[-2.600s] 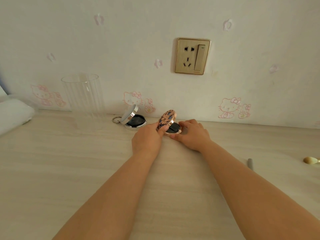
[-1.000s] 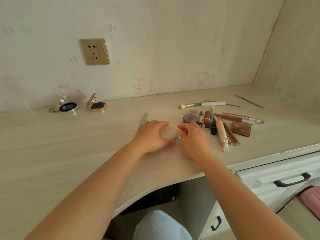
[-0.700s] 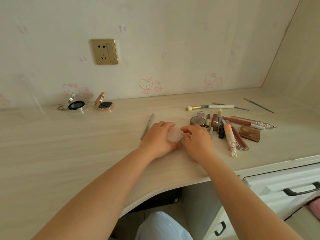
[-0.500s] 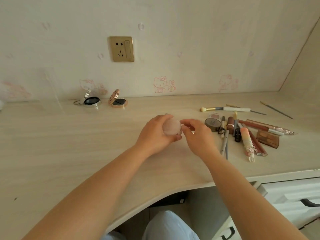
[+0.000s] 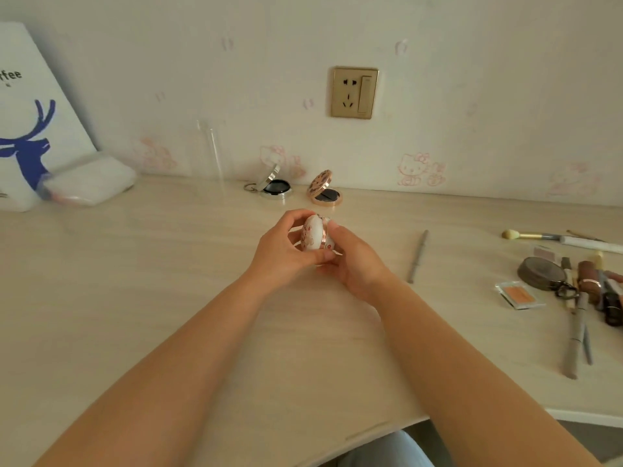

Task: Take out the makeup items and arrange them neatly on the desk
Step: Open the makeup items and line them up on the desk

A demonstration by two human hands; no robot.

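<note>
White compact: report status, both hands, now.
Left hand and right hand both grip white compact, lifted above desk. Two open compacts at wall. Nothing in the way.

Bare forearms — light blue trousers (image 5: 387,449) below.

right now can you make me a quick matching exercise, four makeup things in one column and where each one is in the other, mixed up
Things:
1. white floral round compact
2. silver round compact with open lid
3. orange blush pan in clear case
4. yellow-tipped makeup brush

Places:
A. by the wall, left of the rose-gold patterned compact
B. far right, farthest back of the pile
C. held in both hands
D. on the desk, just in front of the dark round compact

Pairs: 1-C, 2-A, 3-D, 4-B
</note>
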